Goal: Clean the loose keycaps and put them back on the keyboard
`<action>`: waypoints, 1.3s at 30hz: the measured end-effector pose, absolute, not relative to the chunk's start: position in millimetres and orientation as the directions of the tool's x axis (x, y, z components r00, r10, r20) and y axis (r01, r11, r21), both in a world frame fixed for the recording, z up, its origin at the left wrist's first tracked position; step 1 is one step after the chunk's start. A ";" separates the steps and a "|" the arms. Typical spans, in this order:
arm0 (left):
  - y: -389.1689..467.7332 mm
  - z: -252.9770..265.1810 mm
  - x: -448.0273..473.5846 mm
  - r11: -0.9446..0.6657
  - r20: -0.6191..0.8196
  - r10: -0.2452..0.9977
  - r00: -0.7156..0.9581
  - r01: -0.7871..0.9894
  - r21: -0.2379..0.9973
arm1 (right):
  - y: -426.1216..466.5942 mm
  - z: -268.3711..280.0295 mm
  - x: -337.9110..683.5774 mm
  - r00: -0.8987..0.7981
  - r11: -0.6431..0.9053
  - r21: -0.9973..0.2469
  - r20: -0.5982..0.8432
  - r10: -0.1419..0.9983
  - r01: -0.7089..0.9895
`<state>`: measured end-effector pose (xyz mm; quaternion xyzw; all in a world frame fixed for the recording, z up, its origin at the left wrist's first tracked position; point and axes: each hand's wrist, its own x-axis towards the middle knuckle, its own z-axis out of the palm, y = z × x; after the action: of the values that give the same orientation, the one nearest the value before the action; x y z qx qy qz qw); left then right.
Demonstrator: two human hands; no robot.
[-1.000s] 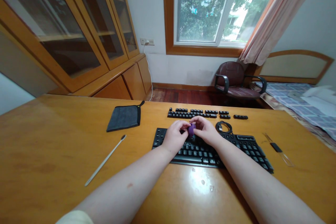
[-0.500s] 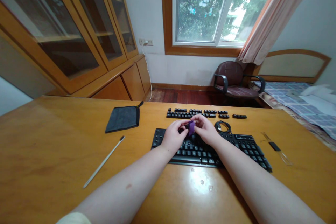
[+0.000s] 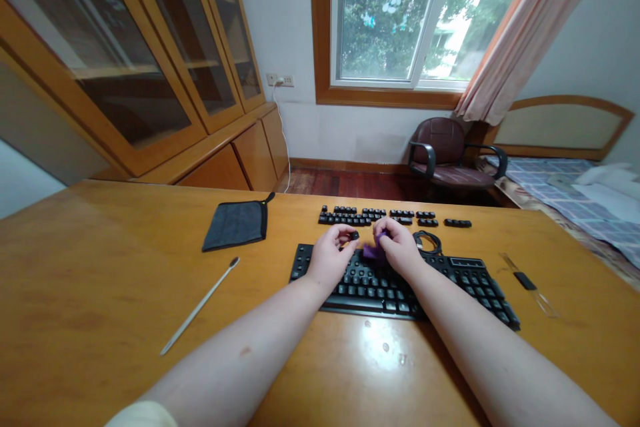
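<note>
Partly covered, partly cropped

The left hand [image 3: 327, 257] and left forearm [image 3: 240, 355] cover some of the left side of the black keyboard [image 3: 370, 291]; the right hand [image 3: 401, 250] and right forearm [image 3: 495, 333] hide a stretch right of its middle. Part of the purple cloth [image 3: 371, 253] disappears behind the right hand. The black keycap [image 3: 355, 235] held on the left is too small for any marking to be read, as are the far rows of loose keycaps [image 3: 345, 219]. The pale sleeve [image 3: 143, 415] is cut off at the near edge, the bed [image 3: 570, 180] at the right.
</note>
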<state>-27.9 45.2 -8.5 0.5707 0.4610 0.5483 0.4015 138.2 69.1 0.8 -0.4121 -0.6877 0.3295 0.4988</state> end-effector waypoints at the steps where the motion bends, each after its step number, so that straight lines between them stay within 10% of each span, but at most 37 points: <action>1: 45.1 -8.5 -27.7 -0.249 0.252 0.967 -0.031 0.077 0.965 | 68.0 2.0 138.0 -0.191 0.459 -0.851 0.422 0.887 0.255; 7: 44.7 -6.8 -27.6 -0.225 0.226 0.974 -0.025 0.023 0.974 | 60.8 8.8 138.9 -0.460 0.482 -0.850 0.347 0.817 0.215; 39: 43.9 -8.0 -30.9 -0.293 0.285 0.955 0.075 0.125 0.948 | 64.0 10.3 135.7 -0.270 0.436 -0.802 0.350 0.897 0.409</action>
<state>-30.9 43.9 -8.0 0.6143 0.4399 0.5188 0.4000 135.7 64.0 10.3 -0.4411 -0.7400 0.2958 0.4126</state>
